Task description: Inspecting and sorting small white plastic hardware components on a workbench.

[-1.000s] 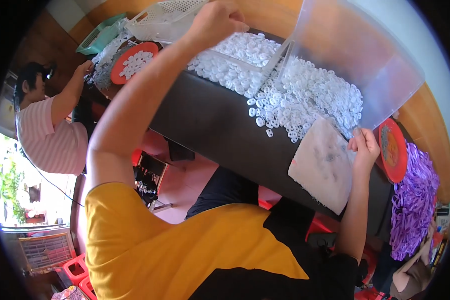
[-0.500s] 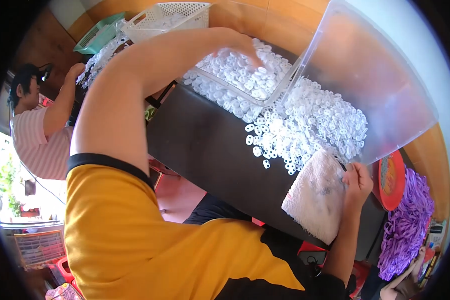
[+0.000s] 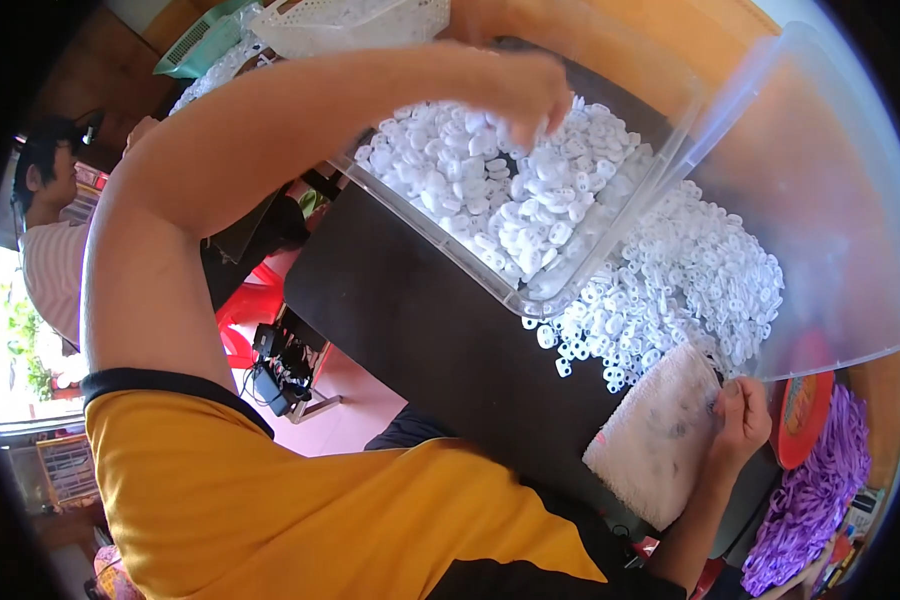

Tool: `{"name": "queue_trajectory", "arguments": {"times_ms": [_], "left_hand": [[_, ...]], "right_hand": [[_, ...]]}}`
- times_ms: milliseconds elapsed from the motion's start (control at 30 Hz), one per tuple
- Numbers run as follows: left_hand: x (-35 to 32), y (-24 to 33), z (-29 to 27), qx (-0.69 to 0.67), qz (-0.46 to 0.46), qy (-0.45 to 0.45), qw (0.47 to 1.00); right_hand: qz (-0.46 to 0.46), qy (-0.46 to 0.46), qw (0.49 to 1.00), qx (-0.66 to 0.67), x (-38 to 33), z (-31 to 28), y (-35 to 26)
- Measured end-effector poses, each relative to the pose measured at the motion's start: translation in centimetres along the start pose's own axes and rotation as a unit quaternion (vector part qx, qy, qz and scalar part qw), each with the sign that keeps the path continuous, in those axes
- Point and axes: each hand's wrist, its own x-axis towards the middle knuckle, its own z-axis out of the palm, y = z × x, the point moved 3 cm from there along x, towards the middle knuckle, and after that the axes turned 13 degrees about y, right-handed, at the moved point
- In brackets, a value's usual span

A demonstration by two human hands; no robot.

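Note:
My left hand (image 3: 532, 98) is over a clear plastic bin (image 3: 440, 243) full of small white plastic pieces (image 3: 475, 205), each with holes through it. Its fingers point down at the pieces and are smeared by motion, so their grip does not show. My right hand (image 3: 745, 415) is closed beside a pale, stained towel (image 3: 655, 435) on the dark table, at the towel's right edge. A small dark bit shows at its fingertips, too small to name. A loose heap of similar white pieces (image 3: 705, 275) lies between the bin and the towel.
A large clear plastic panel (image 3: 820, 200) stands tilted behind the heap. Purple straps (image 3: 815, 490) and a red-orange round object (image 3: 806, 420) are at the right. A white basket (image 3: 355, 25) and a green basket (image 3: 200, 45) stand far left, near another person (image 3: 50, 220).
The bin now stands at a tilt, its near rim raised and its pieces shifted. My left hand has moved right over it. My right hand remains closed by the towel; the view has shifted.

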Motion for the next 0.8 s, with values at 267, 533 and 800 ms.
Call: {"name": "queue_trajectory", "arguments": {"times_ms": [267,533,800], "left_hand": [[0.7,-3.4,-6.1,-0.131,-0.051,0.129,0.982],[1.1,-5.7,-2.8,-0.152,-0.096,0.045,0.983],[-2.9,-2.6,-3.7,-0.056,-0.106,-0.18,0.976]], "right_hand": [[0.05,0.021,0.997,0.05,0.3,0.0,1.7],[0.084,0.026,0.995,0.042,0.2,0.0,0.9],[0.075,0.009,0.995,0.071,0.5,0.2,1.2]]}}
